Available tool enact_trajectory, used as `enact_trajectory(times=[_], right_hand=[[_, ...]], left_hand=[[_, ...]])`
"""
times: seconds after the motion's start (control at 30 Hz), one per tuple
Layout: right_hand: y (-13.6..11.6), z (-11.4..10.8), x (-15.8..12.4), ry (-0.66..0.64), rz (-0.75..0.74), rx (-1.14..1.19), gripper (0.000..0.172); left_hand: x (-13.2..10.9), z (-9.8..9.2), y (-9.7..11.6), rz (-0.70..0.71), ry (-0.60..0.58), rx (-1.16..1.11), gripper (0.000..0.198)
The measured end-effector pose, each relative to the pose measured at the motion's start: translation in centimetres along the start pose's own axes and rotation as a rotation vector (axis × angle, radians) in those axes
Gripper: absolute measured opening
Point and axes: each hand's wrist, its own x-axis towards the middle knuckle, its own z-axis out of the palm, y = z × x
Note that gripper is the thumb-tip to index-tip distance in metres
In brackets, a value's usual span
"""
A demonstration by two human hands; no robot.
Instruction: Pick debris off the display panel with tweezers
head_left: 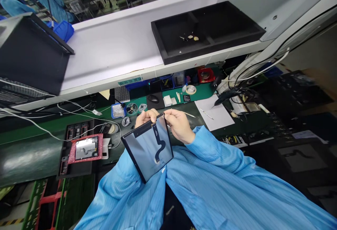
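A tablet-sized display panel [144, 146] is tilted up in front of my chest, its silvery back towards me. A black flex cable [158, 144] snakes down that back from the top edge. My left hand [145, 117] is closed on the panel's top edge, thumb on the near side and most fingers hidden behind. With thumb and forefinger together, my right hand [180, 124] pinches at the upper right corner. A thin pale stick [189, 114] sticks out beyond the right hand; whether it is held or lies on the bench, I cannot tell.
At left, a similar panel lies on pink bubble wrap [99, 146] over a black tray [76, 168]. Behind my hands are a mouse [153, 99], small parts bins and a tape roll [191, 89]. An electric screwdriver [226, 96] rests near white paper [218, 117]. A shelf [110, 54] overhangs the bench.
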Motion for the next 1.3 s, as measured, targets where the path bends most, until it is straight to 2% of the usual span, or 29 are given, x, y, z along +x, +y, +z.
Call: enact_trajectory(times=[0.2,0.23,0.5,0.83,1.13,1.3], right_hand=[[0.8,0.2,0.2,0.032,-0.009,-0.038,0.012],[0.7,0.3,0.1,0.03,-0.02,-0.039,0.01],[-0.6,0.6,0.1,0.026,-0.146,-0.028,0.014],[-1.6,0.2,-1.1,0.05,-0.158,0.016,0.012],[-1.7,0.0,-1.3,0.052,-0.127,0.034,0.013],[-1.3,0.0,-0.8,0.047,-0.105,0.015,0.011]], left_hand=[[-0.2,0.1,0.6,-0.067,-0.029,0.028,0.05],[-0.3,0.1,0.7,-0.089,0.002,0.034,0.05],[0.9,-0.9,1.0,-0.098,-0.158,0.159,0.051],[1.1,-0.1,1.5,-0.123,-0.232,0.259,0.056],[-0.6,2.5,1.5,-0.077,-0.127,0.16,0.046],[-0.5,2.8,1.2,-0.045,-0.07,0.122,0.046]])
